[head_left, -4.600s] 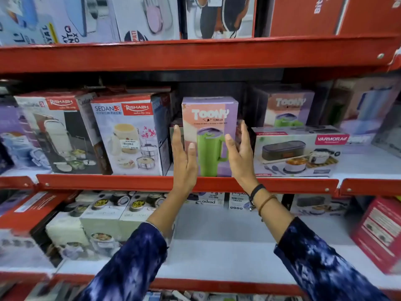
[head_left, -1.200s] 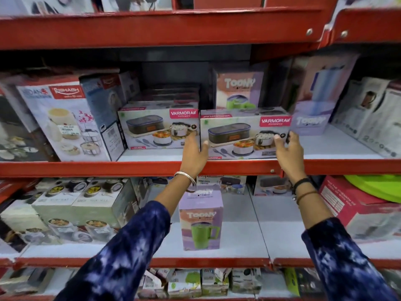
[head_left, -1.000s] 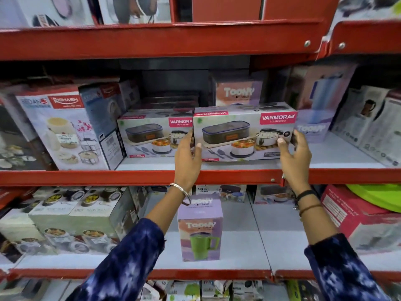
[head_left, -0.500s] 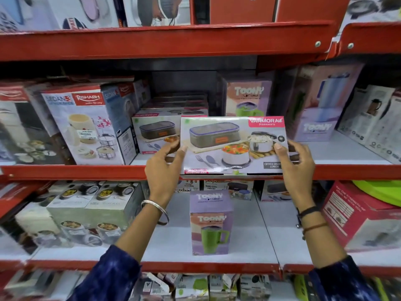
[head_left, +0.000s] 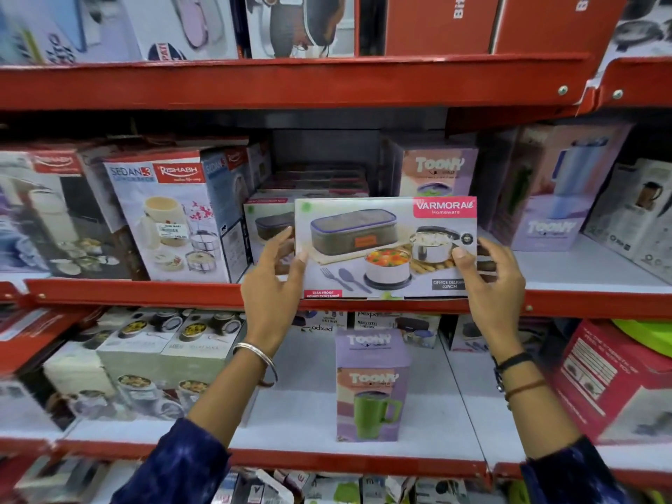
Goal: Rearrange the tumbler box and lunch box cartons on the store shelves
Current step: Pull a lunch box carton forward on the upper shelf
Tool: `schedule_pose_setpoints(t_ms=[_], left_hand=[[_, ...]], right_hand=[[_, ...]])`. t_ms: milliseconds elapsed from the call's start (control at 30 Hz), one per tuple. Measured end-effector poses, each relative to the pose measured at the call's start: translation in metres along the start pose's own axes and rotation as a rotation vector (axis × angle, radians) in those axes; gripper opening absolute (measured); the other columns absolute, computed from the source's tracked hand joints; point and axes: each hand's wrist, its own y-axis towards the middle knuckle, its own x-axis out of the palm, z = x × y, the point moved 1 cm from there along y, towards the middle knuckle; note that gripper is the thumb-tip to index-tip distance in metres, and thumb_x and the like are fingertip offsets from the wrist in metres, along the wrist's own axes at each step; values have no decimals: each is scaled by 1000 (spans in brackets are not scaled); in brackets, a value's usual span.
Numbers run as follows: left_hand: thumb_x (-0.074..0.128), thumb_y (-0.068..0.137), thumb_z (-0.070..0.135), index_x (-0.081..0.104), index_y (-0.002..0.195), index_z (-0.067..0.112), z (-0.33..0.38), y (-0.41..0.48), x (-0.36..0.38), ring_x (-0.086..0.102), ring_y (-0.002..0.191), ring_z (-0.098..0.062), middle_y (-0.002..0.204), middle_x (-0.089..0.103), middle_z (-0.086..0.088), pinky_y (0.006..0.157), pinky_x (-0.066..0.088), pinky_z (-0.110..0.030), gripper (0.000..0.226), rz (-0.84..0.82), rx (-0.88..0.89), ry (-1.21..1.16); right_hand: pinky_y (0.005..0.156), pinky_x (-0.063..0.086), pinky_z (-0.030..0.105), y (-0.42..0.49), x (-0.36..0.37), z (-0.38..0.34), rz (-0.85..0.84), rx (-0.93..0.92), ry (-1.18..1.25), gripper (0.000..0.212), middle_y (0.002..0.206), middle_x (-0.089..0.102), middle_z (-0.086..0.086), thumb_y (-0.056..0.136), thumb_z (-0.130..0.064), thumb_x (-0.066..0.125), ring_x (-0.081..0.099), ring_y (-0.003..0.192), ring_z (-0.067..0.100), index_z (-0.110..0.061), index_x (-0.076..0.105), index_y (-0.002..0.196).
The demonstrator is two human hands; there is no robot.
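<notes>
I hold a white Varmora lunch box carton point(head_left: 378, 245) in front of the middle shelf's red lip point(head_left: 145, 292), its printed face turned toward me. My left hand point(head_left: 271, 281) grips its left end and my right hand point(head_left: 489, 281) grips its right end. Behind it on the shelf a second Varmora carton point(head_left: 267, 223) lies on a stack of the same cartons. A purple Toony tumbler box point(head_left: 371, 387) stands upright on the lower shelf, between my forearms. Another Toony box point(head_left: 438, 170) stands at the back of the middle shelf.
Tall Rishabh lunch box cartons point(head_left: 171, 216) stand left of the stack. A large purple Toony carton point(head_left: 552, 198) stands to the right, with bare white shelf point(head_left: 582, 265) in front of it. Red cartons point(head_left: 614, 380) sit at lower right, green-white lunch sets point(head_left: 145, 358) at lower left.
The tumbler box went from the middle shelf to the lower shelf. Both hands then took the right Varmora carton, lifted it off the shelf and drew it toward me.
</notes>
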Motion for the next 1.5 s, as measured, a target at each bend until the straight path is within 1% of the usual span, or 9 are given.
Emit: schedule_pose_setpoints(t_ms=[67,200,367,567,700,967,1267,1367,1500], left_hand=[[53,92,17,42,134,32,-1,10,-3,63,86,-17,124,56,12,75,55,-31,46,-4,79,-8],[46,90,-1,25,143,30,-17,34,-8,51,78,-17,125,47,2,65,43,-25,66,-18,169,123],[43,88,-8,11,147,30,-54,51,-13,48,72,-23,125,41,-16,58,44,-32,77,-72,160,322],[47,81,-14,13,147,23,-83,58,-14,51,87,-36,121,40,-19,68,49,-44,82,-140,162,445],[50,77,-11,18,144,15,-81,64,-11,49,96,-40,131,32,-23,62,48,-42,79,-118,164,558],[55,88,13,10,143,0,-90,65,4,27,129,-43,143,25,-31,111,25,-51,72,-109,165,743],[58,82,11,23,140,6,-78,49,9,21,130,-36,143,19,-21,112,24,-50,68,-51,226,596],[57,85,14,37,133,8,-69,21,17,24,128,-29,137,20,-8,110,27,-48,52,-62,360,383],[54,87,20,41,125,12,-71,-28,32,25,129,-25,136,34,-20,112,21,-34,40,-182,335,195]], right_hand=[[75,35,-1,8,14,-9,2,-15,10,45,111,54,-7,83,-37,67,51,102,7,-14,59,120],[87,45,21,16,50,-18,-69,-21,64,46,117,53,-9,83,-33,68,52,109,11,-16,55,124],[75,37,-4,9,94,-16,-181,-7,124,39,111,55,-10,84,-19,68,53,99,6,-13,53,120],[83,41,10,-3,119,3,-247,32,59,39,116,55,2,83,-19,68,50,107,15,-13,51,118],[94,47,38,-7,126,9,-319,64,-13,47,121,59,6,82,-28,69,54,110,20,-15,47,121],[92,50,46,-10,132,7,-318,59,-140,44,118,60,5,83,-35,67,58,106,22,-19,46,118],[83,43,32,-20,125,-5,-267,19,-269,47,127,53,7,86,-36,64,52,111,22,-11,46,122],[89,42,25,-37,110,-7,-145,-10,-126,43,121,55,7,86,-31,65,52,109,18,-11,49,120],[89,41,11,-71,81,3,-81,29,56,25,109,59,5,88,-20,64,55,101,14,-15,54,110]])
